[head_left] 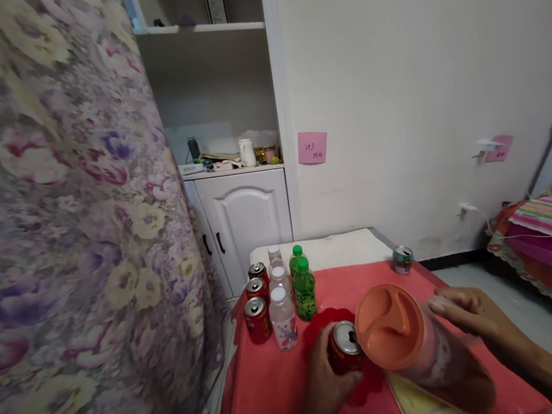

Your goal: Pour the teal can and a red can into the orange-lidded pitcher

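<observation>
My left hand (322,385) is wrapped round an opened red soda can (344,356) with a silver top. Close against that can's right side leans a pitcher (436,354) with an orange lid (390,329), tilted with its lid end toward the can. Its handle is in the closed fingers of my right hand (475,318). I cannot tell whether liquid passes between them. Beneath the can lies a red scalloped dish or mat (328,319), partly hidden. A yellow sheet or cloth (416,402) lies under the pitcher.
Left on the red-covered table (274,389) stand several red cans (257,319), clear bottles (283,320) with white caps and green bottles (305,290). A green can (402,260) stands at the far right corner. A floral curtain (77,219) hangs at left.
</observation>
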The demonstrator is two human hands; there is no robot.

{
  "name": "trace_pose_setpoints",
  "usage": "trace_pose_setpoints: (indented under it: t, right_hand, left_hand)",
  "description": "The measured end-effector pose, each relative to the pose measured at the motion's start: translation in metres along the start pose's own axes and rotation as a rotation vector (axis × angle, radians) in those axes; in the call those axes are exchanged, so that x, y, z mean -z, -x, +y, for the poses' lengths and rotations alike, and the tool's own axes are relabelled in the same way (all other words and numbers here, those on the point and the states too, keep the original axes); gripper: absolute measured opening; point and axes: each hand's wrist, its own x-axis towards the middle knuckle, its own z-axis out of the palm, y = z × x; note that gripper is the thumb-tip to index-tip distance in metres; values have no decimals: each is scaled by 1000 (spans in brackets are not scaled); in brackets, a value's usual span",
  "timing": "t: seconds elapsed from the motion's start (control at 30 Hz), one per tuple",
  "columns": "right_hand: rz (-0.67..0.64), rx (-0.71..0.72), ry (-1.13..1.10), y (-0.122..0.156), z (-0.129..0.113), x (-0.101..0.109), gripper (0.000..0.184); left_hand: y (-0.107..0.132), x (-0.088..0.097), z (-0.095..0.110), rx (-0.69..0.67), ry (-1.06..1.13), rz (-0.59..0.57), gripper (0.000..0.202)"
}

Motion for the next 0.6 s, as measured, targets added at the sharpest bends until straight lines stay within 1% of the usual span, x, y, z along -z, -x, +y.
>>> trace_pose_setpoints:
  t: [0.1, 0.17, 0.4, 0.6]
  right_hand:
    - [-48, -18, -7, 1, -1, 1, 60]
    - [-51, -17, -17, 2, -1, 2, 61]
    - [5, -37, -86, 7, 3, 1, 60]
    - [49, -40, -178, 12, 17, 1, 57]
  left_hand:
    - [-2, 0, -1, 6, 36, 10, 83]
    - [-1, 0, 0, 11, 63, 8, 83]
    - [1, 1, 10, 3, 59, -4, 81]
    - [-1, 6, 3, -45, 70, 12, 80]
